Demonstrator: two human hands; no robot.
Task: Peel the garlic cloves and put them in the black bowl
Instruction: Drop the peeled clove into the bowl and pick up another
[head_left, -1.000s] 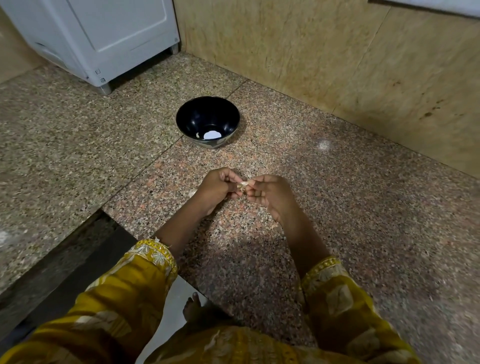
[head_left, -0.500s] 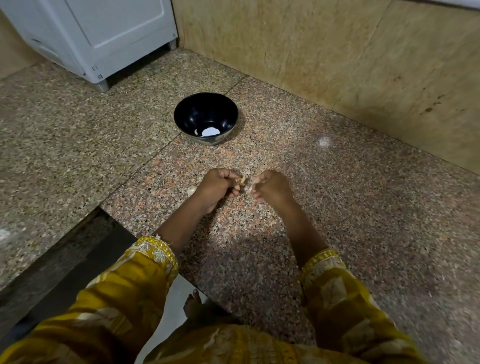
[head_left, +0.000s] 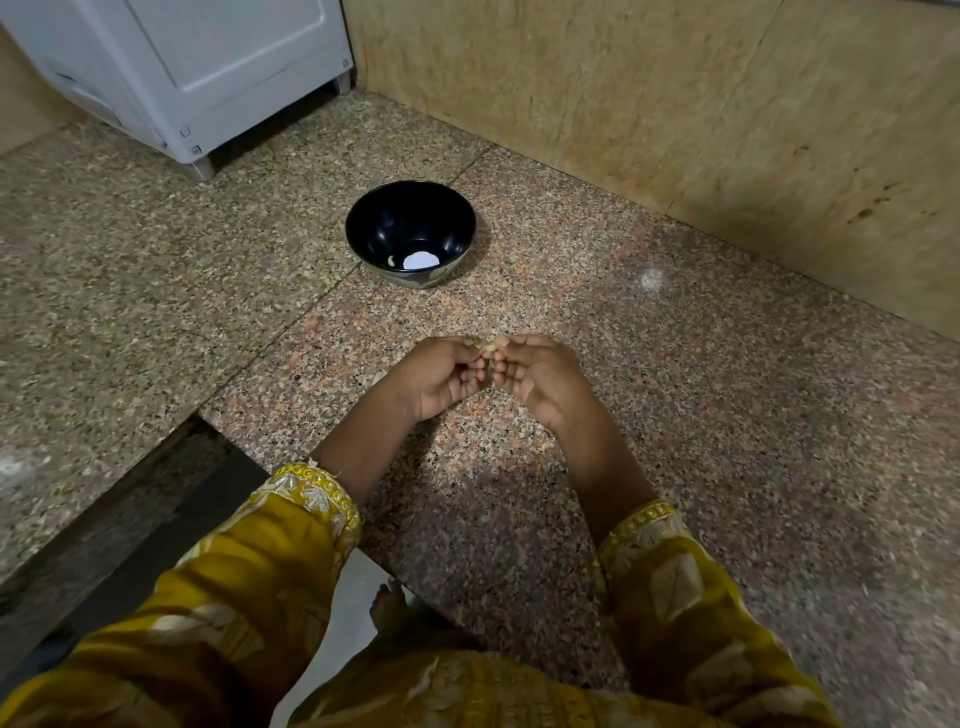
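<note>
Pinching a small garlic clove (head_left: 487, 350), the curled fingers (head_left: 471, 372) of the left hand (head_left: 437, 376) and right hand (head_left: 543, 379) meet above the granite floor (head_left: 701, 415). Beyond them stands the black bowl (head_left: 395, 218), one pale peeled clove (head_left: 390, 260) inside.

White appliance (head_left: 208, 62) far left on speckled granite floor (head_left: 727, 415); beige stone wall (head_left: 675, 104).

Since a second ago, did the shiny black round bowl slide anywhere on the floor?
No. The shiny black round bowl sits at the same spot, just beside the seam in the speckled granite floor. Only the camera shifted a little.
</note>
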